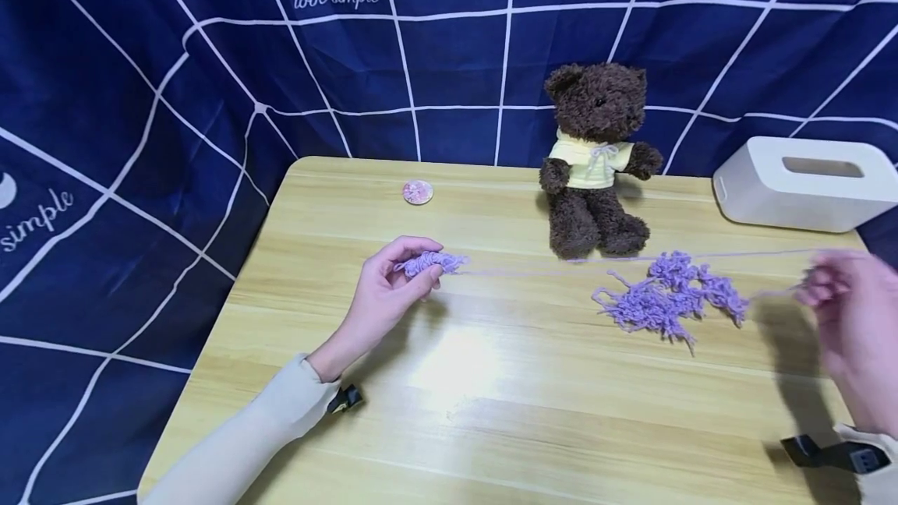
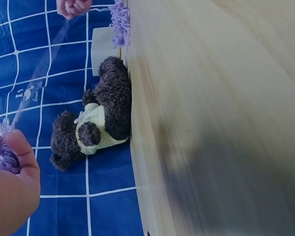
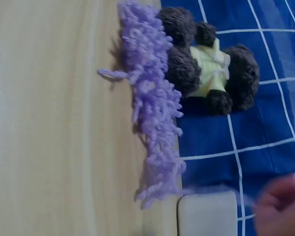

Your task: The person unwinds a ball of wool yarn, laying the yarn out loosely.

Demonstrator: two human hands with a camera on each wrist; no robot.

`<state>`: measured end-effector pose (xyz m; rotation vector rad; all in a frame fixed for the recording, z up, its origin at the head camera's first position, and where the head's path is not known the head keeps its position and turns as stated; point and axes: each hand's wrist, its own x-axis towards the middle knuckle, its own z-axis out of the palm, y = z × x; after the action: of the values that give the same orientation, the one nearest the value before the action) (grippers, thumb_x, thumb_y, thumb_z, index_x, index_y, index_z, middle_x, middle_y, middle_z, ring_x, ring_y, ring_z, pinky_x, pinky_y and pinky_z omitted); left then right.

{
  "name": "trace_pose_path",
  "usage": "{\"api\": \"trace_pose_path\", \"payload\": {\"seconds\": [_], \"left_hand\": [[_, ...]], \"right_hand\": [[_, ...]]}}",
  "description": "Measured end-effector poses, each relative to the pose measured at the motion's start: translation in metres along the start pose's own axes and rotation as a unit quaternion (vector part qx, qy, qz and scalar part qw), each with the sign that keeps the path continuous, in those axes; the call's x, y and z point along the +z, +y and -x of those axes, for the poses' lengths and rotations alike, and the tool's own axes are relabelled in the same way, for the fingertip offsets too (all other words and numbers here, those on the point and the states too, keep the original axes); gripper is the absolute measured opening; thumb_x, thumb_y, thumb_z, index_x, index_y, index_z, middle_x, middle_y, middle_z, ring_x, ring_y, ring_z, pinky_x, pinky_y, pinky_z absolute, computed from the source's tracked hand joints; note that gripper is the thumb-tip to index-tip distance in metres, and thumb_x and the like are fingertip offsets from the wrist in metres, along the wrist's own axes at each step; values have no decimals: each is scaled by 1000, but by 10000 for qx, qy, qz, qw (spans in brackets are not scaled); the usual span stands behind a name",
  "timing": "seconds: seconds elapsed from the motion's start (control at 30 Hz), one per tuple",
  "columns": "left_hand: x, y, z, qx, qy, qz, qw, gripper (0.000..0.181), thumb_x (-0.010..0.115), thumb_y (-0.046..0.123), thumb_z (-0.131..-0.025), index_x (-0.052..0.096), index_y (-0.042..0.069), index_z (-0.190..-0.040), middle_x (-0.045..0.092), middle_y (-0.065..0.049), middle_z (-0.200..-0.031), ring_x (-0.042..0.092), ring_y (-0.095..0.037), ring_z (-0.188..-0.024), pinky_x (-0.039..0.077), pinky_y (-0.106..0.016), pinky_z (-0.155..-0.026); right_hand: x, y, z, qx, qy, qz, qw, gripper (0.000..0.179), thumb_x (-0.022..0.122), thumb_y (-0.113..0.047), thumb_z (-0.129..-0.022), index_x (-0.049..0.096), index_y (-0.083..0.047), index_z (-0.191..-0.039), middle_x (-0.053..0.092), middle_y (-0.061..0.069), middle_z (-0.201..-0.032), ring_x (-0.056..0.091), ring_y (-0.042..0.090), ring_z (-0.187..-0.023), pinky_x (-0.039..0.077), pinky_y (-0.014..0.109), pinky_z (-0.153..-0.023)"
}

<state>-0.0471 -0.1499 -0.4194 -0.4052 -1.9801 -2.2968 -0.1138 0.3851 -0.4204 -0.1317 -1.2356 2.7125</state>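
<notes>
My left hand (image 1: 382, 279) pinches a small wound bundle of purple yarn (image 1: 429, 262) between thumb and fingers, above the left-middle of the table. The left wrist view shows the same bundle (image 2: 6, 158) from close by. A taut strand (image 1: 744, 254) runs from it across to my right hand (image 1: 857, 318), which is raised at the far right with fingers curled round the yarn. Between the hands lies a loose, kinked heap of purple yarn (image 1: 659, 304) on the table. Another strand links this heap to the right hand, which is blurred in the right wrist view.
A brown teddy bear (image 1: 596, 111) in a yellow top sits at the table's back, just behind the yarn heap. A white tissue box (image 1: 765, 185) stands at the back right. A round pink patterned disc (image 1: 418, 192) lies at the back left. Blue checked cloth (image 1: 449, 61) hangs behind the table (image 1: 533, 427).
</notes>
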Motion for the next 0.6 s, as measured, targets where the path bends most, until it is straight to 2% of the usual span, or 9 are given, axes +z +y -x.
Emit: {"api": "trace_pose_path", "payload": {"seconds": [0.03, 0.07, 0.1, 0.17, 0.23, 0.33, 0.43, 0.53, 0.6], "left_hand": [[0, 0, 0, 4, -1, 13, 10000, 30, 70, -9, -100, 65, -12, -129, 68, -16, -106, 68, -20, -81, 59, -21, -67], [1, 0, 0, 13, -6, 34, 10000, 29, 70, -9, -100, 65, -12, -129, 68, -16, -106, 68, -20, -81, 59, -21, -67], [1, 0, 0, 20, -9, 48, 10000, 29, 70, -9, -100, 65, -12, -128, 68, -16, -106, 67, -21, -81, 59, -21, -67], [2, 0, 0, 29, -16, 58, 10000, 28, 70, -9, -100, 65, -12, -128, 68, -16, -105, 67, -20, -80, 59, -21, -67], [3, 0, 0, 41, -23, 75, 10000, 28, 70, -9, -100, 65, -12, -127, 69, -16, -105, 67, -21, -80, 59, -21, -67], [5, 0, -1, 63, -50, 96, 9999, 27, 70, -8, -100, 66, -12, -127, 69, -16, -103, 66, -19, -78, 58, -21, -66], [7, 0, -2, 90, -81, 122, 9999, 27, 71, -7, -100, 66, -12, -126, 68, -17, -102, 65, -16, -77, 57, -22, -65], [9, 0, -2, 109, -104, 114, 9998, 26, 72, -6, -100, 66, -12, -126, 69, -18, -100, 65, -15, -76, 56, -22, -64], [9, 0, -3, 111, -132, 123, 9998, 26, 71, -6, -101, 66, -11, -125, 69, -17, -100, 64, -15, -76, 56, -21, -64]], "right_hand": [[2, 2, 3, 255, -212, 902, 9954, 36, 43, 8, -112, 73, 8, -92, 68, 7, -74, 55, 13, -60, 53, 21, -52], [5, 5, 7, 397, -430, 1705, 9836, 36, 45, 6, -113, 78, 4, -98, 70, 4, -80, 58, 11, -65, 54, 19, -55], [9, 8, 10, 509, -616, 2391, 9677, 33, 49, 5, -112, 81, 0, -104, 71, 2, -84, 60, 10, -70, 55, 18, -58], [18, 15, 18, 637, -931, 3658, 9238, 29, 55, -1, -112, 82, -12, -115, 72, -8, -96, 61, 6, -82, 55, 14, -67], [28, 23, 22, 625, -1092, 4328, 8927, 27, 58, -6, -112, 80, -19, -119, 70, -14, -102, 60, 2, -87, 54, 12, -70], [43, 34, 26, 456, -1253, 4907, 8611, 24, 60, -10, -113, 78, -23, -123, 69, -18, -107, 60, 2, -92, 53, 11, -73], [58, 47, 32, 303, -1356, 4995, 8551, 20, 61, -12, -113, 76, -21, -123, 68, -12, -103, 60, 6, -89, 53, 14, -71], [75, 62, 40, 324, -1500, 4579, 8756, 16, 63, -12, -112, 75, -14, -123, 69, -5, -100, 60, 11, -87, 54, 17, -72], [87, 74, 46, 365, -1606, 4164, 8941, 15, 64, -10, -111, 74, -9, -122, 68, -1, -98, 60, 13, -85, 55, 19, -72]]}}
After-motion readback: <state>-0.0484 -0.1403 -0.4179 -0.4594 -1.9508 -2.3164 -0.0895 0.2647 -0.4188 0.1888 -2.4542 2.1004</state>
